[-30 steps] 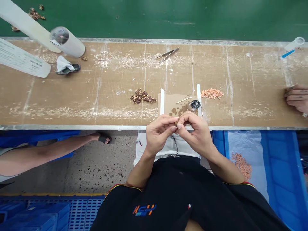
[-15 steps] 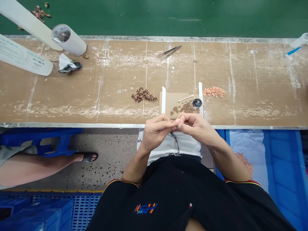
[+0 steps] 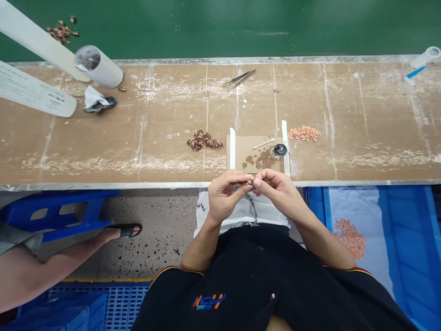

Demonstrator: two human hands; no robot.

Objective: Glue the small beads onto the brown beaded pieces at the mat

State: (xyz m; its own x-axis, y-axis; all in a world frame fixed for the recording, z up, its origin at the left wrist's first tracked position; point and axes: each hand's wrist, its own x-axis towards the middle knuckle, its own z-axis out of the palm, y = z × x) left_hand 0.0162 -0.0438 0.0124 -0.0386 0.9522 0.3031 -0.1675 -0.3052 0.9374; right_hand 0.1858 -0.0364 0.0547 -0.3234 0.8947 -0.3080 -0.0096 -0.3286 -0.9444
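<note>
— What do the hands have?

— The left hand point(image 3: 225, 195) and right hand point(image 3: 275, 191) meet fingertip to fingertip at the near edge of the bench point(image 3: 103, 147), both curled nearly closed, pinching one small brown part point(image 3: 250, 182) between them.

— And just beyond them?

— A cardboard square point(image 3: 246, 149) with white strips along its sides, stained brown, carrying a thin stick point(image 3: 263, 143) and a small dark-capped jar point(image 3: 279, 150).

— To the sides?

— A heap of brown parts point(image 3: 204, 139) lies beyond the left hand, a heap of pinkish parts point(image 3: 304, 133) beyond the right. Farther off, tweezers point(image 3: 239, 78) near the far edge. Well to the left, a white tube point(image 3: 98, 65).
</note>
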